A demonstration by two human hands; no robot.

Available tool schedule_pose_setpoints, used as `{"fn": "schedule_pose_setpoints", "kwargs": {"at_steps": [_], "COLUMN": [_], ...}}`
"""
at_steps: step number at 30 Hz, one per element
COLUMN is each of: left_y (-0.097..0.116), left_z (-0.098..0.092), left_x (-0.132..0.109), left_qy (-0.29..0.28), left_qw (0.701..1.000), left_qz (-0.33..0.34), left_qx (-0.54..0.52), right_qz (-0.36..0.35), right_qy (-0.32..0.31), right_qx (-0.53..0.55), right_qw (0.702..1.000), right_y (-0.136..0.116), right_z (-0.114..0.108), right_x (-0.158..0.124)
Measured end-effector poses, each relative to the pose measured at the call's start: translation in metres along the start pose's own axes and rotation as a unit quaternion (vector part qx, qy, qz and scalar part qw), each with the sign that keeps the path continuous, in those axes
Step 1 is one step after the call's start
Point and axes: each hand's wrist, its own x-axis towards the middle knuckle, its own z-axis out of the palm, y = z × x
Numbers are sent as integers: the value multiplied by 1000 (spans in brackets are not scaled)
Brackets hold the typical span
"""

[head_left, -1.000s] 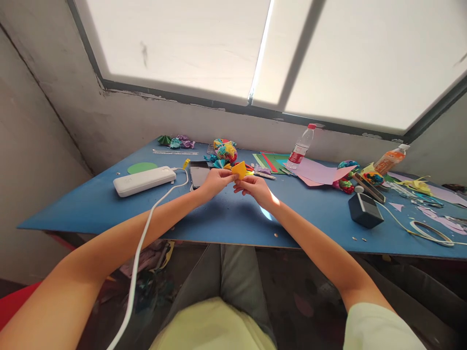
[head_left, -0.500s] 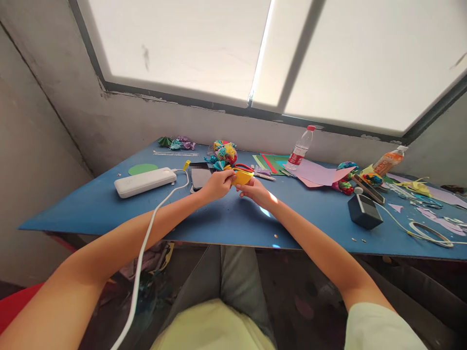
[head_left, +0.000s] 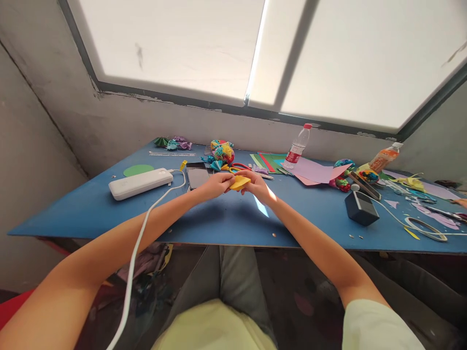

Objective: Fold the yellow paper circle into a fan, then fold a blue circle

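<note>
A small folded yellow paper piece [head_left: 239, 183] is pinched between both of my hands above the middle of the blue table [head_left: 226, 218]. My left hand [head_left: 216, 184] grips its left edge with thumb and fingers. My right hand [head_left: 257, 183] holds its right side, fingers curled over it. The paper now lies nearly flat, just above the tabletop. Red-handled scissors [head_left: 239, 167] lie right behind my hands.
A white power bank [head_left: 139, 183] with a white cable [head_left: 146, 228] and a dark phone [head_left: 197, 175] lie at left. Colourful paper flowers [head_left: 222, 151], paper sheets [head_left: 314, 171], a water bottle [head_left: 297, 148], a black box [head_left: 359, 208] and tape [head_left: 425, 228] lie right.
The yellow paper, held upright a second ago, has been tipped down nearly flat, and both hands have lowered toward the table. The view has shifted slightly.
</note>
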Motion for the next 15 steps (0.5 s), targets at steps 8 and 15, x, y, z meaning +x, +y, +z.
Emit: {"fn": "schedule_pose_setpoints", "kwargs": {"at_steps": [8, 15], "left_y": [9, 10], "left_z": [-7, -5], "left_x": [-3, -2], "left_qy": [-49, -25], "left_qw": [999, 999], "left_qz": [7, 30], "left_qx": [21, 22], "right_qz": [-107, -108], "right_qy": [12, 117], "right_qx": [-181, -254], "right_qw": [977, 954], "right_y": [7, 11], "right_z": [6, 11], "right_x": [-8, -9]}}
